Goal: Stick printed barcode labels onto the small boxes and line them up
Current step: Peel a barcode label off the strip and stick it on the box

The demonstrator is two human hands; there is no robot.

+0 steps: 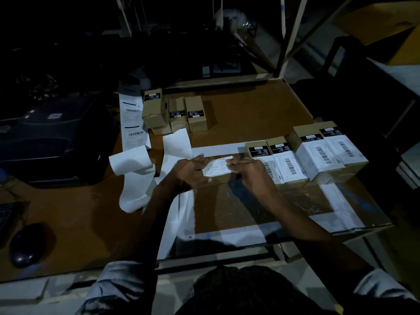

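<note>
A small brown box (219, 179) lies on the desk between my hands, with a white barcode label (217, 168) on its top. My left hand (191, 172) holds the box's left end, fingers over the label's left edge. The label's right edge lies under the fingertips of my right hand (248, 170). To the right, several labelled boxes (306, 155) stand side by side in a row. At the back sit unlabelled brown boxes (175, 113) with black stickers.
A strip of printed labels (131, 119) runs from the dark printer (54, 137) at left. Empty white backing paper (141, 178) curls across the desk. A computer mouse (29, 244) lies at front left. The brown desk (250, 110) ends at right by a metal rack.
</note>
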